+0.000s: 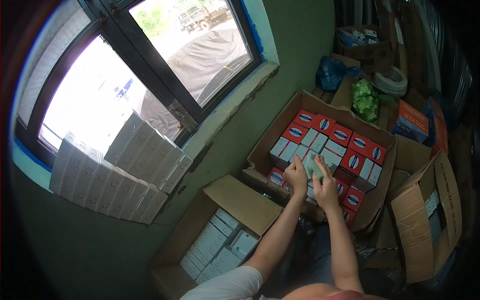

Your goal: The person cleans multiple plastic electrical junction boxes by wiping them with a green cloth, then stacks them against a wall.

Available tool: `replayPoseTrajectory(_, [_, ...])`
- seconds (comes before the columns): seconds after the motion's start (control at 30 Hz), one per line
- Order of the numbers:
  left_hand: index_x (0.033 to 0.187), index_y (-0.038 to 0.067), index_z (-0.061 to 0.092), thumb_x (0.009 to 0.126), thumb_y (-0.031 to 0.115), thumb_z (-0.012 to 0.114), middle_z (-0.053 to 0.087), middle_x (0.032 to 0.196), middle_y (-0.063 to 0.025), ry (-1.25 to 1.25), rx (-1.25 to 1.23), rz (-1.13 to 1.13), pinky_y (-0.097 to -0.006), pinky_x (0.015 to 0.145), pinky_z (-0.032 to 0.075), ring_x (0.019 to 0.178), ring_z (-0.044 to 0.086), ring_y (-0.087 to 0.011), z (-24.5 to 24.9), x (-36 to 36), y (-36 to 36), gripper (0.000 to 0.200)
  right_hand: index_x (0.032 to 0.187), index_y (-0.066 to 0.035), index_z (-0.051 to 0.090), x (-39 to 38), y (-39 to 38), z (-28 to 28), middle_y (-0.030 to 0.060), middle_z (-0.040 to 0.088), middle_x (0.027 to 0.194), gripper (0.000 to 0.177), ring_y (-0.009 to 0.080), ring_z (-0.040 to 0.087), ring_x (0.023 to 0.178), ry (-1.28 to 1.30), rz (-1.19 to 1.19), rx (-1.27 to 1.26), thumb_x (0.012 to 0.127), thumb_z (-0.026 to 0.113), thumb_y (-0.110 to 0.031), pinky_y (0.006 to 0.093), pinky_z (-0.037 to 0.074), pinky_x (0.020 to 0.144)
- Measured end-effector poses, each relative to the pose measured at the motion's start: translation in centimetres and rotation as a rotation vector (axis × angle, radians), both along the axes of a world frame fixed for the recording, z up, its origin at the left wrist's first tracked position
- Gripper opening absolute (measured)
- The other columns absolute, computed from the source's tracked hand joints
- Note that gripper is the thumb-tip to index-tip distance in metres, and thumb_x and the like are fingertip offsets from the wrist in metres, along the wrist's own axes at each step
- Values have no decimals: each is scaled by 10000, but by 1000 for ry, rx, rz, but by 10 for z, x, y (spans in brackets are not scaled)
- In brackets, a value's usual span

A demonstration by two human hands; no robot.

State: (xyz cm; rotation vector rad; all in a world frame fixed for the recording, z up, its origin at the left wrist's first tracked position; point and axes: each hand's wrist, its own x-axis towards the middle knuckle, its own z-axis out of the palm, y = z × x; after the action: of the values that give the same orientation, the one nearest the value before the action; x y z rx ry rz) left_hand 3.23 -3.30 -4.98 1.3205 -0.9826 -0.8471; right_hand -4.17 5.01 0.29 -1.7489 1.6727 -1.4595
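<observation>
A large open carton [260, 165] in front of me holds several red-and-white boxes [341, 135] with blue oval labels. Above these boxes, my left hand [296, 179] has its fingers curled together, and what they grip is hidden. Close beside it, my right hand [326, 185] has its fingers fairly straight, with the thumb apart, against a soft pale green piece that looks like cloth [313, 169]. The green piece lies between the two hands, over the white box tops.
White box-like fittings [115, 175] are stacked on the windowsill. A second carton [240, 192] at lower left holds more white fittings. An open carton [412, 225] stands at right. A green bag [365, 100], blue bag [331, 74] and cable coil [391, 81] lie behind.
</observation>
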Motion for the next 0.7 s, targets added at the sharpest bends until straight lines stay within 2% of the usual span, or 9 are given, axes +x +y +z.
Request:
replayPoseTrajectory(0.17, [589, -69, 520, 964, 353, 519, 409, 459, -54, -44, 43, 26, -368, 469, 306, 484, 364, -93, 10, 0, 3, 565, 1337, 13, 470, -23, -13, -26, 228, 496, 1373, 446, 413, 464, 1272, -98, -234, 143, 914, 519, -118, 438, 419, 1035])
replayPoseTrajectory(0.27, [608, -68, 534, 963, 367, 510, 463, 486, -65, -8, 122, 1, -372, 486, 327, 490, 392, -104, -4, 4, -5, 562, 1336, 13, 475, 0, -8, -13, 229, 493, 1375, 461, 408, 454, 1284, -84, -90, 88, 897, 536, -115, 445, 406, 1047])
replayPoseTrajectory(0.3, [616, -68, 539, 961, 373, 508, 482, 496, -70, 20, 149, -12, -372, 493, 335, 492, 402, -109, -5, 6, -6, 561, 1336, 11, 476, 9, -6, -8, 226, 490, 1379, 475, 404, 450, 1290, 37, -38, 33, 882, 545, -110, 450, 396, 1056])
replayPoseTrajectory(0.4, [623, -56, 542, 958, 385, 502, 507, 518, -77, 208, 185, -68, -363, 515, 355, 508, 427, -123, -4, 13, -10, 555, 1355, -18, 479, 18, -1, 3, 217, 468, 1406, 488, 373, 378, 1356, 133, 89, 37, 873, 542, -60, 423, 347, 1098])
replayPoseTrajectory(0.43, [617, -47, 541, 960, 383, 503, 508, 519, -68, 141, 187, -51, -356, 521, 360, 513, 430, -121, 0, 13, -9, 551, 1336, 5, 485, 15, -2, -2, 228, 493, 1375, 468, 408, 456, 1282, 110, 22, 6, 885, 530, -112, 450, 404, 1046])
replayPoseTrajectory(0.5, [607, -30, 540, 964, 380, 505, 508, 520, -49, 10, 187, -24, -343, 531, 368, 524, 435, -117, 7, 7, -6, 544, 1330, 5, 493, -1, -6, -9, 236, 497, 1367, 448, 410, 480, 1255, -20, -162, 150, 905, 509, -135, 448, 416, 1031])
replayPoseTrajectory(0.6, [571, -7, 516, 980, 387, 486, 493, 523, -24, 37, 167, -76, -339, 541, 373, 532, 432, -113, 8, 6, -5, 568, 1345, 0, 478, -32, -7, -5, 262, 511, 1334, 449, 415, 539, 1176, -231, -330, 490, 948, 475, -208, 437, 448, 980])
replayPoseTrajectory(0.63, [595, -6, 525, 983, 402, 481, 498, 541, -19, 80, 157, -103, -342, 546, 374, 539, 433, -117, 10, 4, -4, 565, 1368, -29, 472, -41, -7, -13, 224, 533, 1327, 471, 355, 549, 1185, -307, -286, 503, 969, 475, -280, 414, 438, 976])
replayPoseTrajectory(0.7, [641, -3, 542, 989, 433, 472, 507, 577, -9, 167, 137, -153, -347, 554, 377, 554, 435, -123, 14, 2, -1, 562, 1325, -17, 490, -36, -17, -30, 169, 552, 1274, 451, 283, 557, 1132, -834, -350, 410, 976, 496, -302, 383, 430, 974])
